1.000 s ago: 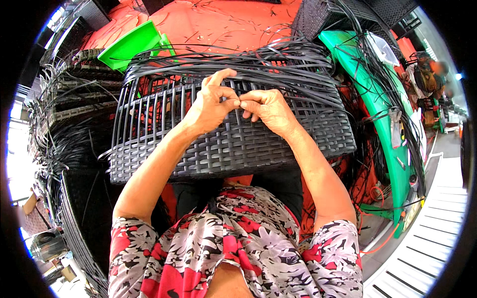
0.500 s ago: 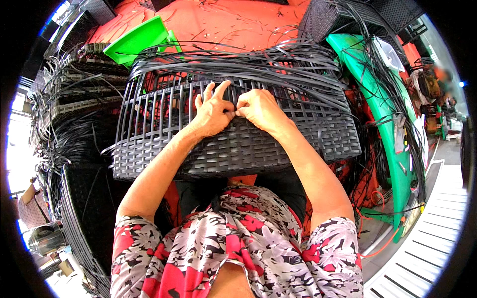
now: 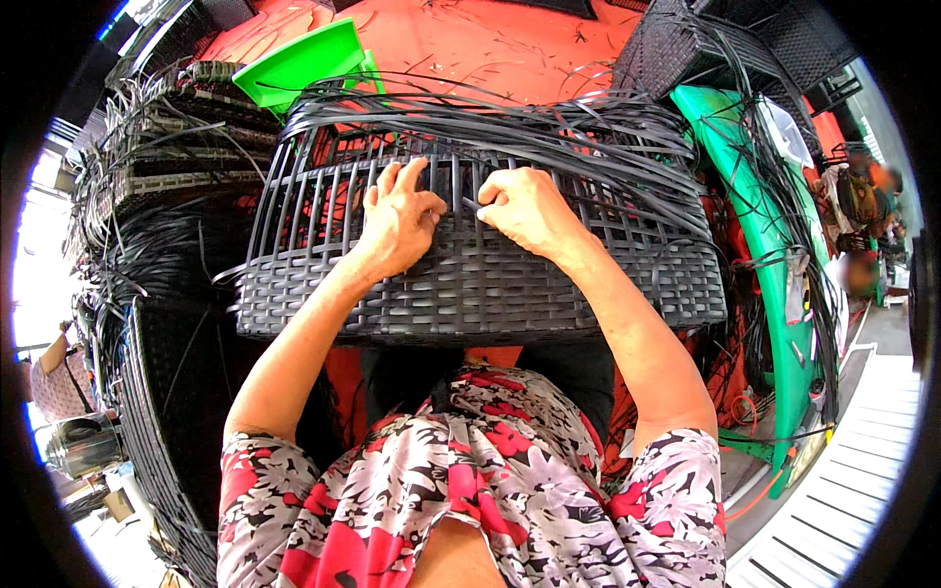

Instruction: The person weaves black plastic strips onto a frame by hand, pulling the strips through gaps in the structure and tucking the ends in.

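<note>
A half-woven black wicker frame (image 3: 470, 284) stands in front of me, its lower side tightly woven and its upright strips bare above. At the top edge of the weave, my left hand (image 3: 400, 227) has its thumb and forefinger closed at a black plastic strip, the other fingers stretched up over the uprights. To the right, with a short gap between them, my right hand (image 3: 537, 214) is curled with thumb and forefinger pinched on a black plastic strip. Most of what is between the fingertips is hidden. Loose long black strips (image 3: 441, 118) lie bunched along the frame's far side.
A bright green plastic bin (image 3: 304, 64) sits beyond the frame on a red ground sheet (image 3: 470, 44). Stacked wicker pieces (image 3: 186, 147) rise at left. On the right stand a green plastic panel (image 3: 760, 216) draped with strips and a white slatted surface (image 3: 833, 480).
My hands have moved apart: the left shifted left, the right slightly right, away from the point where they almost met. The view has also shifted a little.
</note>
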A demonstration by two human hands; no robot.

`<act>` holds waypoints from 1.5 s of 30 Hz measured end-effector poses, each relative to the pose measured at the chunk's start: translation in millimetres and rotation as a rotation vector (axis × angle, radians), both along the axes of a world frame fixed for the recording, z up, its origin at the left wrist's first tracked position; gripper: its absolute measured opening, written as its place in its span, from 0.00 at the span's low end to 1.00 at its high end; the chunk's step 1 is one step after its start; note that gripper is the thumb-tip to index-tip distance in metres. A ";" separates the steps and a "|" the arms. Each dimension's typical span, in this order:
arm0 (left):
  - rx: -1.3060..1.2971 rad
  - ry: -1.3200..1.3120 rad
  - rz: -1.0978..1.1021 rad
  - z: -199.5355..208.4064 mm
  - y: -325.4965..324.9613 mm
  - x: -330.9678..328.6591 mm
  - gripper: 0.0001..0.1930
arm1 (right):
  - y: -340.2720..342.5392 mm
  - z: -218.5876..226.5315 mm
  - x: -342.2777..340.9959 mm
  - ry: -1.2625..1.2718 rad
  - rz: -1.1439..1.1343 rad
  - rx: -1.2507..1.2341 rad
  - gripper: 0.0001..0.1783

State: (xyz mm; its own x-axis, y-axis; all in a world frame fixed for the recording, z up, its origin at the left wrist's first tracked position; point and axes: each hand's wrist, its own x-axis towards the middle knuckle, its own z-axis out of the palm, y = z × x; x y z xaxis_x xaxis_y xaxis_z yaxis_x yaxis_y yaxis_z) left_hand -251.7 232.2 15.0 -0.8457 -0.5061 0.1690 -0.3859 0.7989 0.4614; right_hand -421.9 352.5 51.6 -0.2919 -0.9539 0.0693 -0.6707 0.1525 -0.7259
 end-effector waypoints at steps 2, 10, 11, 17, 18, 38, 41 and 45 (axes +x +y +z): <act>0.035 -0.092 -0.050 -3.5 2.6 -2.3 0.12 | -7.0 7.5 3.2 0.129 0.071 0.156 0.11; 0.254 -0.022 -0.025 -1.0 -8.7 -6.3 0.07 | -12.8 -5.6 12.0 0.028 0.041 0.055 0.09; 0.310 0.054 -0.024 1.7 -12.7 -3.6 0.06 | -11.2 -4.9 12.1 0.003 0.007 -0.019 0.09; 0.276 0.280 -0.065 35.8 -13.0 7.6 0.02 | -21.7 -15.6 23.8 -0.702 0.087 -0.018 0.09; 0.278 0.293 -0.060 28.6 -17.9 11.6 0.03 | -21.9 -13.3 22.5 -0.658 0.081 0.018 0.09; 0.391 0.146 0.002 31.8 -40.3 40.6 0.02 | -50.1 -15.8 55.5 -0.592 0.135 -0.014 0.12; 0.370 0.284 0.023 26.5 -46.0 52.7 0.02 | -57.1 -16.9 56.6 -0.588 0.116 0.030 0.10; -0.004 -0.005 0.142 -14.1 -62.2 78.7 0.09 | -71.8 -15.6 70.4 -0.128 0.117 -0.075 0.10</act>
State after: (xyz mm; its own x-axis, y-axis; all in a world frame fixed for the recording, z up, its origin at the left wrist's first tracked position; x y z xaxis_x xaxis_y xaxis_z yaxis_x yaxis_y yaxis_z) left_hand -173.0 170.0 0.9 -0.7667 -0.6198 0.1674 -0.4973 0.7382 0.4557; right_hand -351.5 280.6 36.0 -0.1898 -0.9756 0.1107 -0.5821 0.0210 -0.8128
